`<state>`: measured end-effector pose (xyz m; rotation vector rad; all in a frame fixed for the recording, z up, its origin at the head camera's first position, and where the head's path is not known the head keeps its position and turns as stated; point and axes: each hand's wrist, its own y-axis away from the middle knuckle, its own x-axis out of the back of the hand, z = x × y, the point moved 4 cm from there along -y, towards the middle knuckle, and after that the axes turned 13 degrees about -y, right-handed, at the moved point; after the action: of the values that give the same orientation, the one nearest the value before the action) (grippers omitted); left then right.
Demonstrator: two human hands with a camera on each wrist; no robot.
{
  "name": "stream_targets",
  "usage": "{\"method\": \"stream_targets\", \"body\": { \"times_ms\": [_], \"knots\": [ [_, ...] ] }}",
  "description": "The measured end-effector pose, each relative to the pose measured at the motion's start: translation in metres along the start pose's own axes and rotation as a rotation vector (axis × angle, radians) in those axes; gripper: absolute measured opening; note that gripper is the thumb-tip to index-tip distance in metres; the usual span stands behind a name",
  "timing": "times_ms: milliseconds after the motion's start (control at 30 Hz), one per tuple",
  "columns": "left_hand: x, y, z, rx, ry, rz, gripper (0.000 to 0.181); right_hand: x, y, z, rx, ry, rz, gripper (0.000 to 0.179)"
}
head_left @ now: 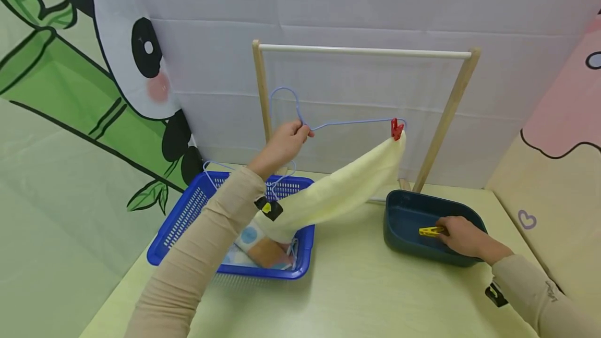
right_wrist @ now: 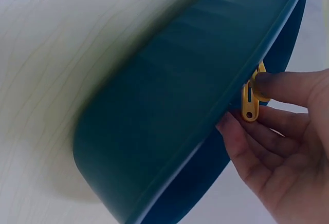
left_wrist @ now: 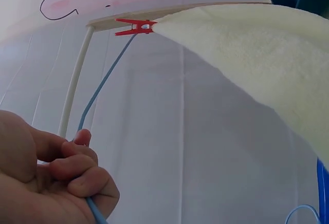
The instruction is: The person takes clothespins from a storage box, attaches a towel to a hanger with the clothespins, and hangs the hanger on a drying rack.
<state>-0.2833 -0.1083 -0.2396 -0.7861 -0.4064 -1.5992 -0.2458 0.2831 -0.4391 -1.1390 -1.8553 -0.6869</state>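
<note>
Rack of wooden legs and white rod (head_left: 363, 51), standing at the back of the table (head_left: 347, 270). Blue basket (head_left: 263, 273) at left, containing printed fabric (head_left: 267, 250). Dark teal tub (head_left: 424, 255) at right. Pale yellow cloth (head_left: 347, 184), slanting from the hanger's end down over the basket; whether it touches the contents is unclear. Blue hanger (head_left: 352, 122), held in front of the rack. Left hand (head_left: 285, 145): fingers curled closed round the hanger just below its hook. Right hand (head_left: 462, 236): at the tub's opening, thumb and fingers pinching a yellow peg (head_left: 429, 231). Red peg (head_left: 397, 129): clips the cloth's corner to the hanger.
</note>
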Motion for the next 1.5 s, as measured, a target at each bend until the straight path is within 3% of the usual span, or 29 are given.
{"method": "stream_targets", "body": {
  "times_ms": [533, 1000, 1167, 1500],
  "knots": [
    [-0.020, -0.015, -0.007, 0.066, 0.000, -0.028, 0.039, 0.015, -0.015, 0.001, 0.044, -0.007, 0.052, 0.027],
    [-0.035, -0.027, -0.002, 0.096, 0.004, -0.040, 0.038, 0.030, -0.032, -0.002, 0.084, -0.007, 0.078, 0.032],
    [-0.041, -0.031, -0.001, 0.104, 0.033, -0.036, 0.037, 0.034, -0.039, -0.004, 0.091, -0.056, 0.073, 0.035],
    [-0.056, -0.043, 0.000, 0.157, 0.068, -0.040, 0.038, 0.043, -0.056, -0.019, 0.187, -0.026, 0.122, 0.036]
  ]
}}
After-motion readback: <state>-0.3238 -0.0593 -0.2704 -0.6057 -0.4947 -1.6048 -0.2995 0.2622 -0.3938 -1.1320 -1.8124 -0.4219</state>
